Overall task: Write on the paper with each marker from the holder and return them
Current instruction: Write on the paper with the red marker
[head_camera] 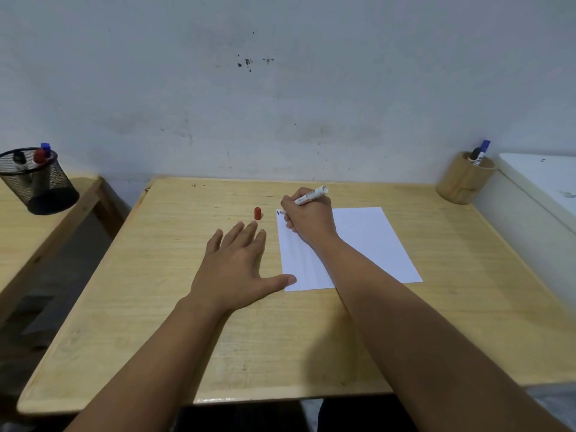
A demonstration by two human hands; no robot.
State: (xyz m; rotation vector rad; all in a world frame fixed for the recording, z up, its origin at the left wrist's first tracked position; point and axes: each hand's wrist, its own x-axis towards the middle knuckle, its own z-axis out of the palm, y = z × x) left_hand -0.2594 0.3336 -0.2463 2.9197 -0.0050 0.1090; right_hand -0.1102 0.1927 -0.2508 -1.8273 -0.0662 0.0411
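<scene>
We have the right hand (307,218) clenched around a white marker (311,195), its grip tight on the barrel with the uncapped end pointing down at the far left corner of the paper (367,241) and the blunt back end sticking up toward the far edge of the desk (187,338). The tip itself hides behind our fingers, so we cannot tell if it touches the sheet, though a small blue mark (278,212) shows right at that corner of the paper. The paper lies flat, a little right of the middle of the desk, turned slightly askew. Our left hand (237,263) rests released and flat, fingers spread on the bare wood, with the thumb reaching onto the near left corner of the sheet and pinning it. Just beyond the left fingertips a red cap (257,213) stands upright on the desk, apart from both hands and just beside the paper's left edge. At the far right corner of the desk sits a wooden holder (464,182) with a blue-capped marker (482,151) and a dark one leaning inside. Off to the left, on a separate desk, a black mesh cup (40,182) carries more markers, red and blue caps showing.
</scene>
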